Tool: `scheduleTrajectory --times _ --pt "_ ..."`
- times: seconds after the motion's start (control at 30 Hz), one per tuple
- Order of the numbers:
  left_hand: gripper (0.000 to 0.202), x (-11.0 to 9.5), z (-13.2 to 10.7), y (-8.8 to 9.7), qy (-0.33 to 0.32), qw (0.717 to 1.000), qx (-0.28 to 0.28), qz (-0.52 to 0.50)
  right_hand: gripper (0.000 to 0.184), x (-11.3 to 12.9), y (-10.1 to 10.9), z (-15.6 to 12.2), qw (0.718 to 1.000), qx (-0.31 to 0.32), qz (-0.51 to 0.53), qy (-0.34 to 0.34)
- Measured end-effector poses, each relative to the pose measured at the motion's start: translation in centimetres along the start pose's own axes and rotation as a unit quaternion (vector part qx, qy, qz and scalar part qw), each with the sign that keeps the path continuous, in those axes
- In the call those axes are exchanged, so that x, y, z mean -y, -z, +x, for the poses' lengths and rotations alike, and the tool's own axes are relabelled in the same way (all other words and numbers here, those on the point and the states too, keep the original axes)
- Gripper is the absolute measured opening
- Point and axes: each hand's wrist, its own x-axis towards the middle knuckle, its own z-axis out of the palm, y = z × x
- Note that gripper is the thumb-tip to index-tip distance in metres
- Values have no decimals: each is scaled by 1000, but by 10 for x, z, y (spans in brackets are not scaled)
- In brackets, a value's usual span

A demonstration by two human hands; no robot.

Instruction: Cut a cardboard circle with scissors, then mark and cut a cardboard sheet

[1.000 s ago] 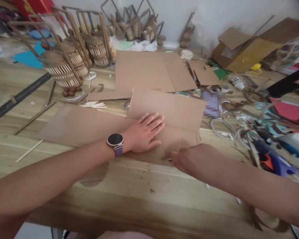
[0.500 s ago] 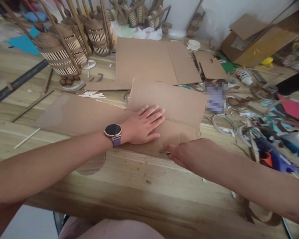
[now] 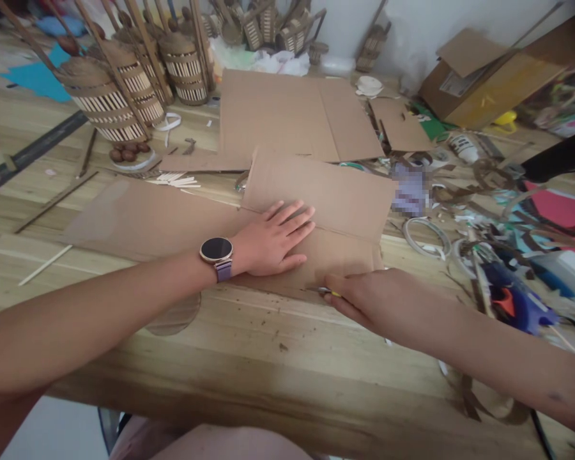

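A folded sheet of brown cardboard (image 3: 330, 185) lies on the wooden table, with a long panel reaching left. My left hand (image 3: 273, 239), a watch on its wrist, presses flat on the sheet with fingers spread. At the sheet's near edge, my right hand (image 3: 359, 294) is closed around a utility knife (image 3: 334, 293). Only a bit of yellow and a thin metal blade show; the rest of the knife is inside the fist. The blade tip touches the cardboard. Partly under my left forearm sits a rounded cardboard piece (image 3: 177, 314).
Slatted bamboo lanterns (image 3: 103, 102) stand at the back left, near brown beads (image 3: 129, 151). Another cardboard sheet (image 3: 273, 112) lies behind. On the right are a tape ring (image 3: 426, 236), a blue glue gun (image 3: 520, 303), scattered strips and an open carton (image 3: 479, 96).
My right hand has shifted slightly, and more of the knife, including its yellow part, shows now. My left hand stays flat on the cardboard. The whole view has drifted a little.
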Motion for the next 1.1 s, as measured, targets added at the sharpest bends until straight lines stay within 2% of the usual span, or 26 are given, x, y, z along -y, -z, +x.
scheduleTrajectory --times 0.37,0.57,0.83,1.1 --pt "67 0 1 -1 5 1000 0 -9 21 12 8 4 999 40 -18 -26" --pt "67 0 1 0 3 1000 2 -9 23 10 6 4 999 28 -17 -20" --pt "67 0 1 0 7 1000 10 -14 22 23 23 6 996 69 -44 -34" --pt "66 3 0 -1 -5 1000 2 -17 15 12 -4 5 993 -53 -101 8"
